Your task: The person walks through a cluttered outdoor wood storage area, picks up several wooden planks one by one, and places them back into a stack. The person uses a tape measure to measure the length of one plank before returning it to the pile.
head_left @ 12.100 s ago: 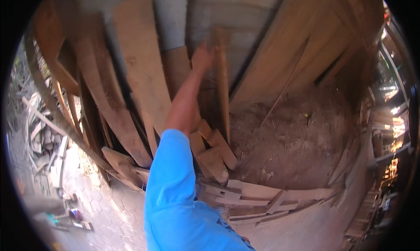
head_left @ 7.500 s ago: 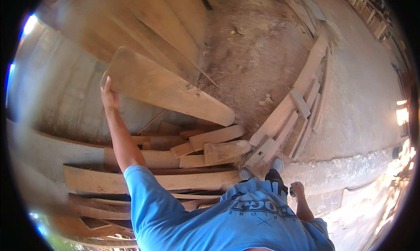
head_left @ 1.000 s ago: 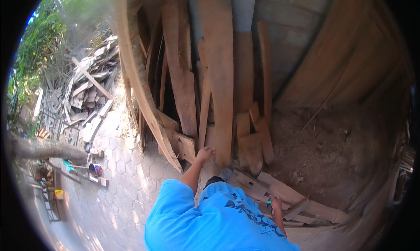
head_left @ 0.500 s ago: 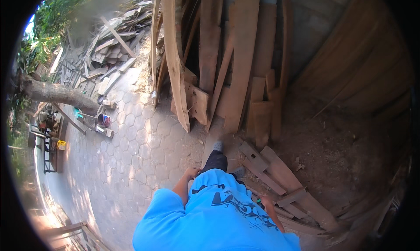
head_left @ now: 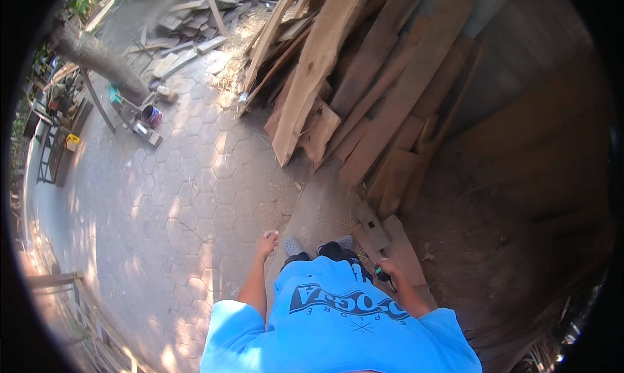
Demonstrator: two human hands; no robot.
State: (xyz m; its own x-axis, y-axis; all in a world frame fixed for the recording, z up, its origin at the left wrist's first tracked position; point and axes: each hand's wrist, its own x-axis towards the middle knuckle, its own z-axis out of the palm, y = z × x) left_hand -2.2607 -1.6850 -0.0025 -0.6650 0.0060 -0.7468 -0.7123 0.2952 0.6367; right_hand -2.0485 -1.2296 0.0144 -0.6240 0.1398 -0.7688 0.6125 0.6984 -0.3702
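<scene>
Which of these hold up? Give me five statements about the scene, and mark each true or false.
1. The right hand holds a small green-and-black object. True.
2. The bucket is left of the leaning boards. True.
3. The left hand touches the leaning boards. False: it is apart from them.
4. The shirt is blue. True.
5. The yellow container is right of the bucket. False: it is left of it.

A green-and-black object [head_left: 381, 273] shows in the right fingers [head_left: 385, 263], a bright blue shirt [head_left: 292, 339] with dark print [head_left: 303, 298] below them, grey clogs [head_left: 293, 247] beside the left fingers [head_left: 273, 234], grey hexagon-patterned paving [head_left: 179, 197] left of those and brown boards [head_left: 416, 90] beyond both.
</scene>
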